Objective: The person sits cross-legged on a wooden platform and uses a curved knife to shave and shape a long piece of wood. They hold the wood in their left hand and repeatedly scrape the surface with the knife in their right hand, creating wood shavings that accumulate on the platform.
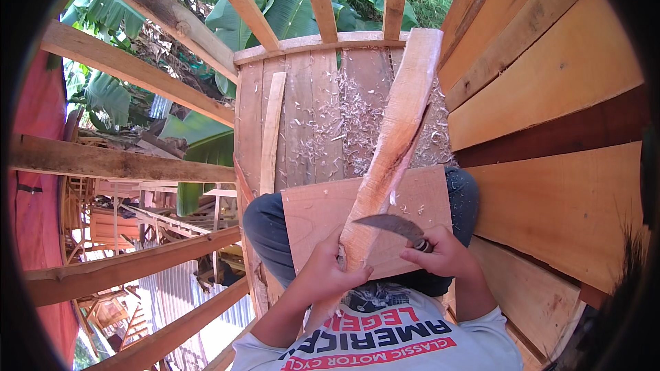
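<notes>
A long, rough piece of wood [393,139] slants up and away from my lap, its far end broad and its near end close to my shirt. Around that near end my left hand [328,268] is closed, thumb across the top. My right hand [440,253] grips the handle of a curved, dark-bladed knife [390,223]. Its blade points left and lies over the wood's lower part, just beyond my left hand; whether the edge touches cannot be told. A pale shaving clings to the wood's right edge above the blade. Beneath is a flat wooden board [320,211] across my legs.
Curled shavings [357,106] litter the plank floor [249,124] ahead. A thin wooden strip [273,130] lies there at left. Plank walling [557,199] rises close on my right. Spaced wooden rails [124,161] stand on the left and ahead, with banana leaves [289,7] beyond.
</notes>
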